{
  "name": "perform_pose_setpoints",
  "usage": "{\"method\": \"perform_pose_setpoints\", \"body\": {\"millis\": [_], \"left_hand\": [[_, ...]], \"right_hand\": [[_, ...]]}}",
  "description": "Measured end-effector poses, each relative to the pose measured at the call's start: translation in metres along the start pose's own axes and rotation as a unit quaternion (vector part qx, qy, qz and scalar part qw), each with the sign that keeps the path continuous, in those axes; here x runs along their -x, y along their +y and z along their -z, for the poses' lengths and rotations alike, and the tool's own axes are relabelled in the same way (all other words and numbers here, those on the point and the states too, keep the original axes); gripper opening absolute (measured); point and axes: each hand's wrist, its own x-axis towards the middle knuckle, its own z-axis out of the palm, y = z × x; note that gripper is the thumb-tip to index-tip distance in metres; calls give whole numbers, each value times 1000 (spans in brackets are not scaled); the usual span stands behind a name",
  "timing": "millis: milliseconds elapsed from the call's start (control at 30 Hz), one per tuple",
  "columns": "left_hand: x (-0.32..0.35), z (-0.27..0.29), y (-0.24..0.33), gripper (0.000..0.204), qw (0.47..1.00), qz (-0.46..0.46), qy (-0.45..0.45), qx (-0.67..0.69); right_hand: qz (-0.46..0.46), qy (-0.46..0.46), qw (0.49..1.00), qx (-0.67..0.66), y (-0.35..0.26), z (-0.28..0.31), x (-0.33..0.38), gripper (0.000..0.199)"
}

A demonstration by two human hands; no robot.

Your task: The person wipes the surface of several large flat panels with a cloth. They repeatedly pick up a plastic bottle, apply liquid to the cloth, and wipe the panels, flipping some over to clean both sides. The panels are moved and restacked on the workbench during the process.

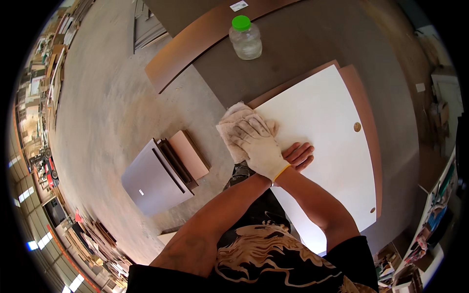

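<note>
My right hand (261,149), in a pale work glove with smudged fingers and a yellow cuff, presses on a folded, stained cloth (230,122). The cloth lies at the left edge of a white panel (317,117) and hangs over it. Crossing under my right wrist, my left hand (299,156) is bare, its fingers stretched out on the white surface. Its palm is hidden by the glove. Two round brown-rimmed holes mark the panel's curved right edge. Beneath it shows a brown panel (364,122) of similar shape.
A clear jar with a green lid (246,38) stands on the dark brown surface (215,73) beyond the panel. Near it lies a curved brown strip (195,49). Grey panels (155,178) and a pinkish board (188,154) are stacked on the concrete floor at left.
</note>
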Motion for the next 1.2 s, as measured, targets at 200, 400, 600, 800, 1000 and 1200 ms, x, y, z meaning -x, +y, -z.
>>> {"method": "perform_pose_setpoints", "body": {"millis": [200,400,600,800,1000,1200], "left_hand": [[-4,-10,-2,62,998,-15,38,-47],[-7,6,1,64,998,-23,-35,-49],[-13,33,0,68,972,17,-233,-36],[-9,32,2,67,995,-16,-95,-30],[-6,31,-1,62,995,-22,-101,0],[-4,39,-19,48,931,125,70,335]], "right_hand": [[22,5,998,64,-3,-15,-24,46],[-16,34,999,25,-6,-21,-16,45],[-98,-126,985,71,8,47,-43,41],[-365,180,879,247,170,129,82,58],[-414,119,878,208,85,90,167,69],[-551,185,794,179,22,38,228,66]]}}
